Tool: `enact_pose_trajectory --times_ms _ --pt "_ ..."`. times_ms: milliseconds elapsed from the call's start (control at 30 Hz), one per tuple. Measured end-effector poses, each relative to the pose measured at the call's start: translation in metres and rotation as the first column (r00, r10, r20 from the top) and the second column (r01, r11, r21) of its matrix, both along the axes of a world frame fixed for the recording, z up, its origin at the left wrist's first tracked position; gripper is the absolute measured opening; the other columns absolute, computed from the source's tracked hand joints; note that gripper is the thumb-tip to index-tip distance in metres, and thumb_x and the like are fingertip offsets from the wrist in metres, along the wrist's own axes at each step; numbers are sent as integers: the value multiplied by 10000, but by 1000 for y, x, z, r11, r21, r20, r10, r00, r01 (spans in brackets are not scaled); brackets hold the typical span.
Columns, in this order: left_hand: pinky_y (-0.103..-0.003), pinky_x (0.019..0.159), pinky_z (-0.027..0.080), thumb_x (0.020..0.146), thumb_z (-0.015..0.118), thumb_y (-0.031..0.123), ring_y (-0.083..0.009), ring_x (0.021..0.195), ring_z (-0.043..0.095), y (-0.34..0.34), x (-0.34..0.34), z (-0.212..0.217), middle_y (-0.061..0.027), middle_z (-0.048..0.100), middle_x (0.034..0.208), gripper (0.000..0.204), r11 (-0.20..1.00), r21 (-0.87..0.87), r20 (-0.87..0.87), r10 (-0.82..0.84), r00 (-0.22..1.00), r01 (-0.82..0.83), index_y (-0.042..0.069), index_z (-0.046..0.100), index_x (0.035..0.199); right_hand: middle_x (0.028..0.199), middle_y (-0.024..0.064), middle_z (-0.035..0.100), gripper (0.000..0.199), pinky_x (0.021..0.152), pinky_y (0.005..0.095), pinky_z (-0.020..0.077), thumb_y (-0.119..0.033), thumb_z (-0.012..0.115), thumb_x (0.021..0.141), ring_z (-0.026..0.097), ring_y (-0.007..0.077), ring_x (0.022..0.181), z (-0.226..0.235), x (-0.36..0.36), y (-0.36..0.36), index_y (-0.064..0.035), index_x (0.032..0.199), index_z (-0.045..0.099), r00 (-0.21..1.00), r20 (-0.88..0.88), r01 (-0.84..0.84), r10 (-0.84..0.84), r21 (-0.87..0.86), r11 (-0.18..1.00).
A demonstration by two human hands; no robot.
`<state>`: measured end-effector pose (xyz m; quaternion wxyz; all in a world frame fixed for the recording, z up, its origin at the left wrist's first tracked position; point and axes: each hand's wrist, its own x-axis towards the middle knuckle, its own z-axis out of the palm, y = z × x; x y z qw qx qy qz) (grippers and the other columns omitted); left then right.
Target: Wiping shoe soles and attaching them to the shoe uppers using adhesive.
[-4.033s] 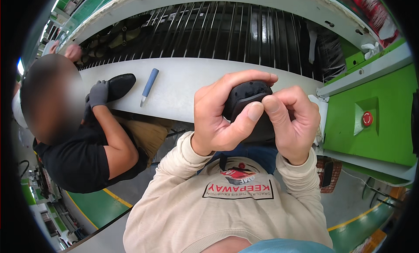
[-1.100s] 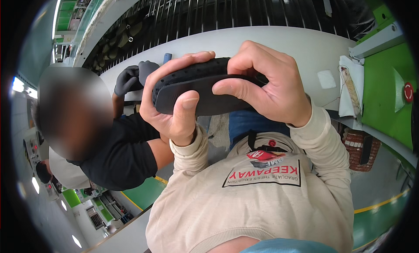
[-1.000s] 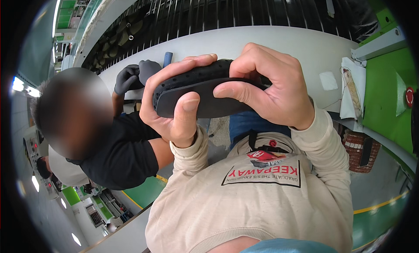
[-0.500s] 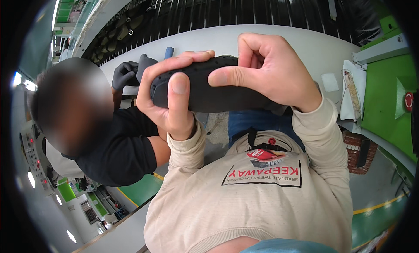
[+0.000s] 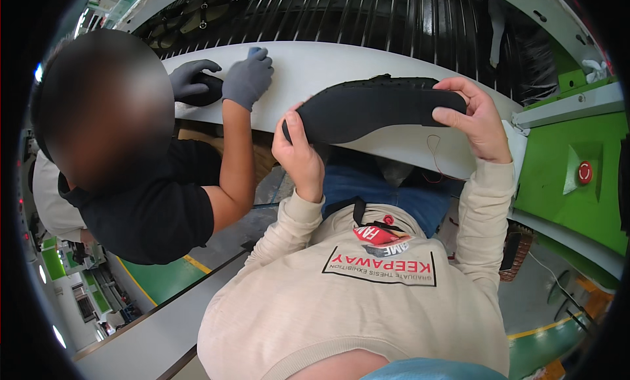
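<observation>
Above white bench, we hold black shoe sole flat between both hands: left hand grasping one end, right hand other. Co-worker's gloved hand rests on bench.

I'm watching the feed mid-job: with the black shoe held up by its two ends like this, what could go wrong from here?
The shoe is gripped only at its ends by the left hand and right hand, above a white ledge; a slip might drop it. A co-worker's gloved hands work close by, so a swing could bump them.
</observation>
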<state>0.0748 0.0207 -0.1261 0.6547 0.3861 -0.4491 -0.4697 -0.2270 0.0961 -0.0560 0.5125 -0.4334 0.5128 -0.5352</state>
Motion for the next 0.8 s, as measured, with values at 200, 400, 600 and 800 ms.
enact_pose_trajectory --times_ms 200,400,600,800 --pt "-398 1018 586 1150 542 209 -273 1091 749 25 5 2 -223 748 1240 334 892 145 -45 -426 904 428 -92 672 1215 1119 57 747 255 928 286 563 -42 772 1003 721 147 1015 -26 13 -9 -22 1234 665 768 562 454 -309 -137 880" --pt "-375 1085 518 939 842 205 -247 1297 592 -52 -83 7 -184 570 1412 744 869 48 29 -494 869 492 19 409 1515 1055 43 743 359 856 259 570 -66 835 957 704 108 933 23 65 -40 0 1245 632 924 272 357 -270 -357 863" --pt "-337 1008 515 815 900 154 -188 1120 617 -66 -107 64 -110 593 1285 818 835 -216 252 -454 855 507 40 460 1495 955 -5 616 540 767 233 511 -121 955 807 594 69 844 63 77 -8 -50 1199 591 932 -35 321 -361 -384 866" --pt "-374 973 521 650 954 168 -268 1111 617 -39 -94 148 -139 604 1267 925 713 -567 395 -204 896 412 35 540 1466 1015 21 577 601 782 241 468 -115 948 769 525 78 834 75 79 27 -29 1230 571 859 -139 301 -493 -641 706"
